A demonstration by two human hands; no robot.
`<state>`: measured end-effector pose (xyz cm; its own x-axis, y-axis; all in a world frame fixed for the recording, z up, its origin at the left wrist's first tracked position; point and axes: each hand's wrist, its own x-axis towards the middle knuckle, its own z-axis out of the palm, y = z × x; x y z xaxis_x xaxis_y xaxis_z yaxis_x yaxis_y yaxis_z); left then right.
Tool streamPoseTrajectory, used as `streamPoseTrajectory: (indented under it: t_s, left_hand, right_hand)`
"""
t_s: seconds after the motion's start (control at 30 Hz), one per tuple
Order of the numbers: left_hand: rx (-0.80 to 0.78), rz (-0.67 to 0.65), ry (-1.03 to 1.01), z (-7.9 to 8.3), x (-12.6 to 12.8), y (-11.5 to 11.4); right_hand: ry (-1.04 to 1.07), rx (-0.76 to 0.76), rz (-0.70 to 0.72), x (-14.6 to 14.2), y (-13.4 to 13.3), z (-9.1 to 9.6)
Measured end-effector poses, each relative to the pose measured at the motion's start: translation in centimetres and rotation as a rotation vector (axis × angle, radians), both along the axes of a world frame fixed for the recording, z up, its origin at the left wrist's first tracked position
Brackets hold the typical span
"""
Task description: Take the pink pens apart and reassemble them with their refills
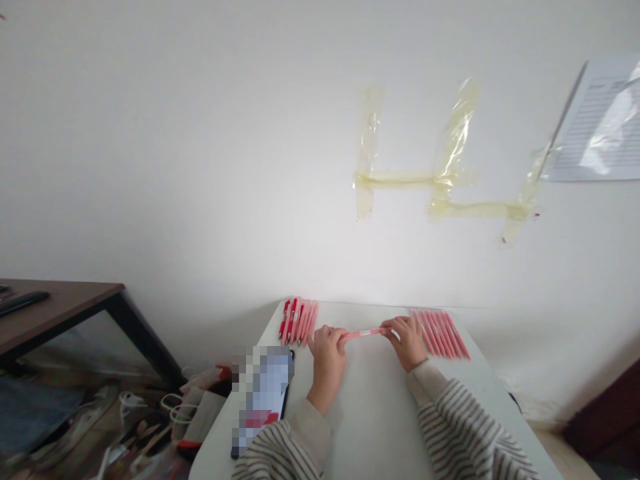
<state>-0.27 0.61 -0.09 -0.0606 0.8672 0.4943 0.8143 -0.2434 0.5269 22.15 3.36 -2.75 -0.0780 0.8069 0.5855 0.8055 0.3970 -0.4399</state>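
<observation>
A pink pen (364, 333) lies level between my two hands above a white table (370, 413). My left hand (327, 357) has its fingers closed round the pen's left end. My right hand (407, 341) pinches the right end. A bunch of red and pink pens (298, 321) lies at the table's far left, just beyond my left hand. A row of several pink pens (443, 333) lies side by side at the far right, next to my right hand.
A phone (263, 397) lies on the table's left edge near my left forearm. A dark wooden desk (60, 310) stands to the left, with bags and cables (165, 420) on the floor below. The wall behind carries tape strips (440, 180) and a paper sheet (600, 127).
</observation>
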Motion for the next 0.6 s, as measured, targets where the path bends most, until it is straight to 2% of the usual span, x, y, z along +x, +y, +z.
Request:
streamPoseTrajectory:
  t_s: [0.23, 0.47, 0.6]
  left_hand:
    - [0.003, 0.024, 0.009, 0.0, -0.1, 0.0]
    - [0.035, -0.138, 0.015, -0.5, 0.3, -0.2]
    - [0.022, -0.129, 0.050, -0.7, 0.3, -0.3]
  right_hand:
    - [0.422, -0.030, 0.176, -0.6, 0.1, 0.2]
    - [1.206, -0.241, 0.353, -2.2, -0.3, 1.1]
    - [1.513, -0.401, 0.368, -2.4, -0.9, 1.4]
